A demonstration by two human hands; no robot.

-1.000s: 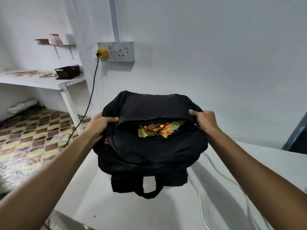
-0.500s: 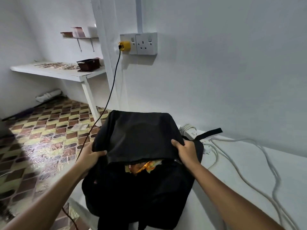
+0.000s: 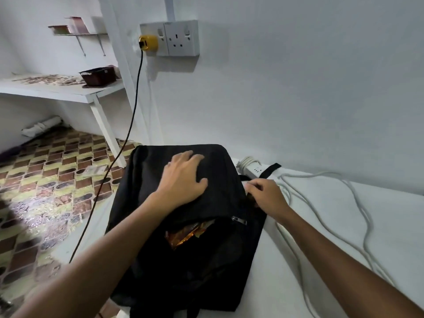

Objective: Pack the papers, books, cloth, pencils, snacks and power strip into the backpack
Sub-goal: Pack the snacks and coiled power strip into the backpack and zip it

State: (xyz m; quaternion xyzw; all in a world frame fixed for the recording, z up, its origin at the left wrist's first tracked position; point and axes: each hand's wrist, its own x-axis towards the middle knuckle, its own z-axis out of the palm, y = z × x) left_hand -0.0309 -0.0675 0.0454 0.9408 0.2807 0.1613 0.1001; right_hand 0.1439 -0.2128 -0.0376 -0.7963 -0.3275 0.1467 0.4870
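Note:
A black backpack lies flat on the white table, its far end toward the wall. The main zip gapes partly, and orange-yellow snack packets show inside. My left hand rests palm down on the bag's upper panel with fingers spread. At the bag's right edge my right hand pinches something small, probably the zip or fabric; the fingers hide it. A white power strip lies on the table behind the bag, its pale cord looping across the tabletop. A zip pull lies by the opening.
A double wall socket holds a yellow plug whose black cable hangs down past the table's left side. A white side shelf carries a dark tray. Patterned tiles cover the floor on the left.
The backpack went from held up to lying flat on the table. My left hand moved from the bag's left side onto its top panel. My right hand shifted to the right edge.

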